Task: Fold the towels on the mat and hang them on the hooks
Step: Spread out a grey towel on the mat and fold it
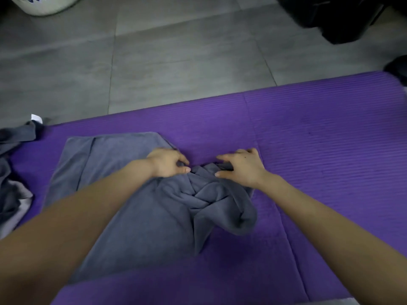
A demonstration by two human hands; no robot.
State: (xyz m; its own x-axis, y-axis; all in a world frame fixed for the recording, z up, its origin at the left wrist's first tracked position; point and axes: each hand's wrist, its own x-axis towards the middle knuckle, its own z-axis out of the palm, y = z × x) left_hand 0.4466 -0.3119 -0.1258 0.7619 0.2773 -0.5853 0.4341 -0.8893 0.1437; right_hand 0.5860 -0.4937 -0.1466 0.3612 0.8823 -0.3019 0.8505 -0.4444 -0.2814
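Observation:
A grey towel lies on the purple mat, flat on its left part and bunched into folds on its right. My left hand pinches the towel's far edge near the middle. My right hand grips the crumpled cloth just to the right of it, thumb and fingers curled on the fabric. The two hands are a short gap apart. No hooks are in view.
More grey towels lie heaped at the mat's left edge. Beyond the mat is grey tiled floor. A white basket stands at the far left and dark objects at the far right.

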